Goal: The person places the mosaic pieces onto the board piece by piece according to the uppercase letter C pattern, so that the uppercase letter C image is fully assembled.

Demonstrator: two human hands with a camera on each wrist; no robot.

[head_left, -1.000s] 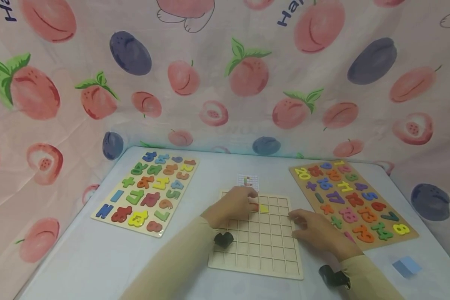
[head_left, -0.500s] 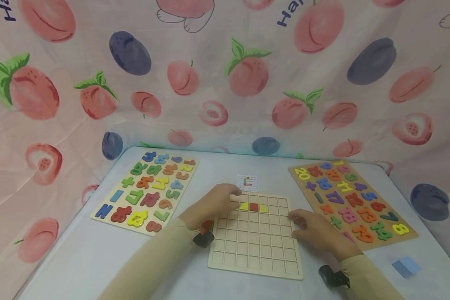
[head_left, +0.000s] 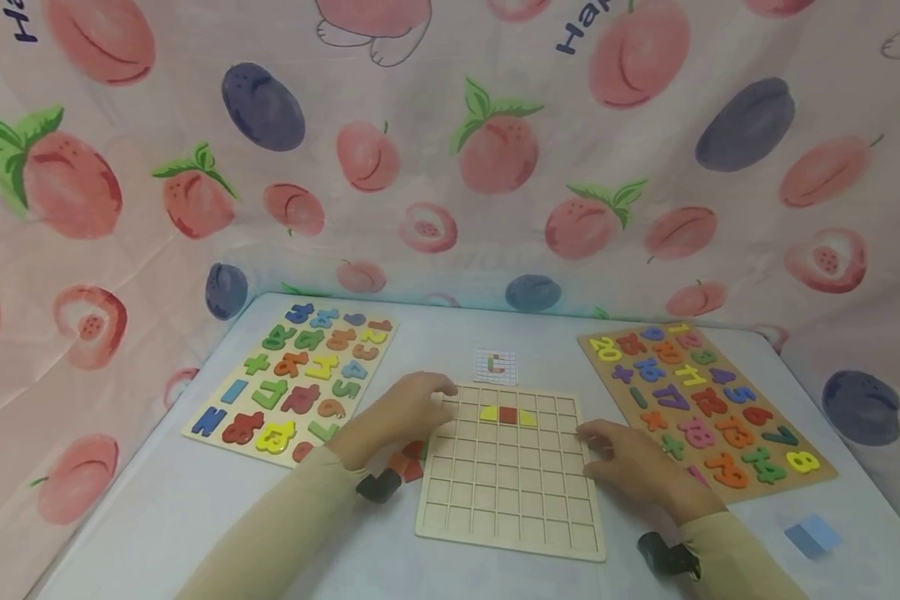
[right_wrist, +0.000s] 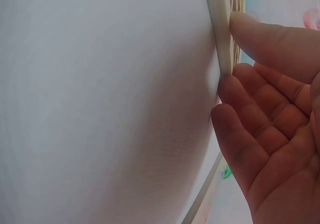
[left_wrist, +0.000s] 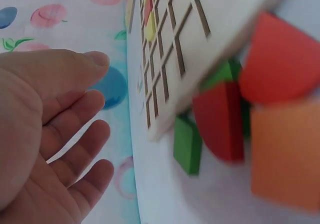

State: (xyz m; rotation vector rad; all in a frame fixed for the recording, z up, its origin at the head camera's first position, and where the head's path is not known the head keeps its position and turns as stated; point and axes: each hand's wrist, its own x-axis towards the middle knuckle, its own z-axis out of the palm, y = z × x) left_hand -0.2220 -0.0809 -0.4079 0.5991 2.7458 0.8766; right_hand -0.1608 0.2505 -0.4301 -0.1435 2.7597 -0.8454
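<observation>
Fingers (left_wrist: 95,139) flank grid board (head_left: 510,483); number puzzle (head_left: 692,455).

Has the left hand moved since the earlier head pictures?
Yes, leftward: judged against the board, the left hand has gone from beside the red square to the board's left edge.

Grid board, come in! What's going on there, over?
Left hand empty; right hand touching grid board. Red square between two yellow pieces. Loose blocks beside the board's left edge, over.
</observation>
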